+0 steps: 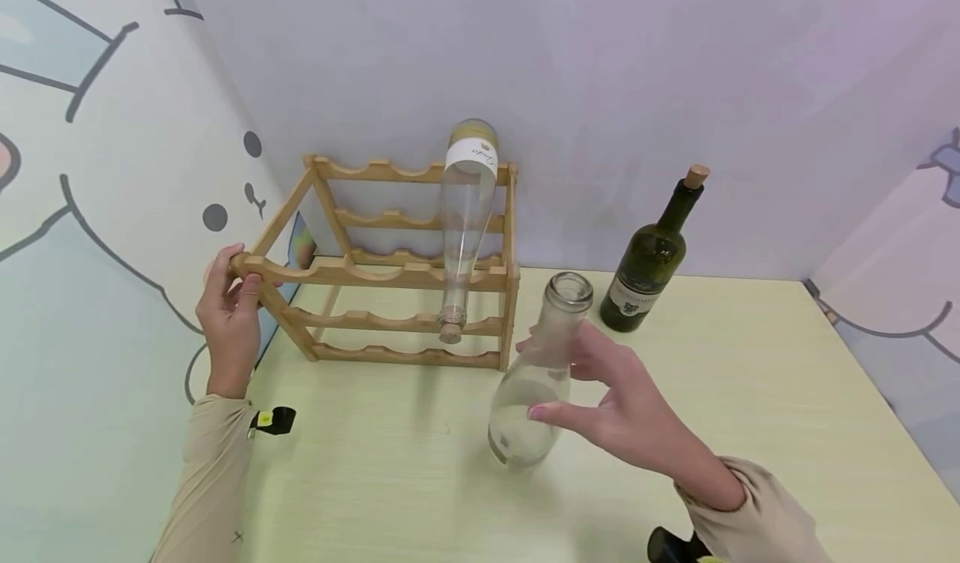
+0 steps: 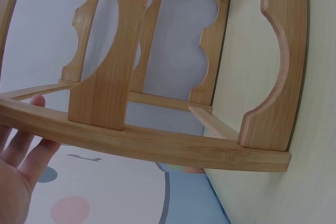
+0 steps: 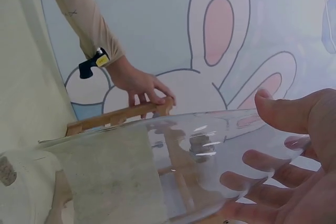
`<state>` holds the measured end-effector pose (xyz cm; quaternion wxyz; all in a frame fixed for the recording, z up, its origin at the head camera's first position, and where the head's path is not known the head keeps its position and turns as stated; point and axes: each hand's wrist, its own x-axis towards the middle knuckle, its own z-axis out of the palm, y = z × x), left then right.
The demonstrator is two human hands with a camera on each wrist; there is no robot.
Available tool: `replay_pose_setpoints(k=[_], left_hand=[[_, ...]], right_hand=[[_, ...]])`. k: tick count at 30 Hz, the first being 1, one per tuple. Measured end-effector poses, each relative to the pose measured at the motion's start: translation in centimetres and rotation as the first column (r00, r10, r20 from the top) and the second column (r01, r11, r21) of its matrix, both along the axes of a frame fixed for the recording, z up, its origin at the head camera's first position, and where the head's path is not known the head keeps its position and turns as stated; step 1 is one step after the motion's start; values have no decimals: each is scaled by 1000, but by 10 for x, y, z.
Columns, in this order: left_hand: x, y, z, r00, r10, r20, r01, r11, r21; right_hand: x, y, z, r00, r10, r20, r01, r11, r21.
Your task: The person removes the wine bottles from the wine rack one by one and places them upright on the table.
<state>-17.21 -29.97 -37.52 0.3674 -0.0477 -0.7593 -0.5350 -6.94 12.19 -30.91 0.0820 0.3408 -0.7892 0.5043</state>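
Note:
A wooden wine rack (image 1: 405, 276) stands on the table at the left, and my left hand (image 1: 231, 317) grips its upper front left corner. In the left wrist view, fingers (image 2: 39, 163) of that hand curl against a side rail. My right hand (image 1: 626, 396) holds a clear glass bottle (image 1: 528, 396) around its body, thumb on the near side. This bottle leans, its uncorked mouth up and its base toward the lower left. Another clear bottle (image 1: 467, 213) lies in the rack's top tier, its corked neck pointing forward and down.
A dark green wine bottle (image 1: 645, 271) with a cork stands upright at the back right, beyond my right hand. The pale table (image 1: 360, 480) meets a plain back wall (image 1: 600, 88). On the left is a wall panel with cartoon drawings (image 1: 112, 213), close beside the rack.

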Motion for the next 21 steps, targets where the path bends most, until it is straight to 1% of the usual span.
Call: replay_pose_setpoints(k=[3,6,8,10,15,18,21], left_hand=[[0,-1,-1,1000,-8,-8,8,1000,6],[0,-1,-1,1000,-13,-14,13,1000,14],[0,0,0,1000,-11,-14,12,1000,12],[1,1,0,1000,-7,-12,8,1000,10],[1,0,0,1000,1,-8,-1,1000,9],[-1,-1,-1,1000,1,-12,-1,1000,13],[-2,-2,-3,1000,-8,-14,8,1000,21]], right_hand=[[-1,8,1,999,5,-35,-6,1000,-29],[-1,16,1,997,-9,-73,6,999,-47],[-1,23,3,997,-27,-76,23,998,-56],[-1,28,5,996,-53,-72,49,997,-57],[-1,43,10,989,-133,-58,132,991,-15],[0,50,11,981,-186,-45,187,982,6],[0,58,11,974,-222,-35,222,975,5]])
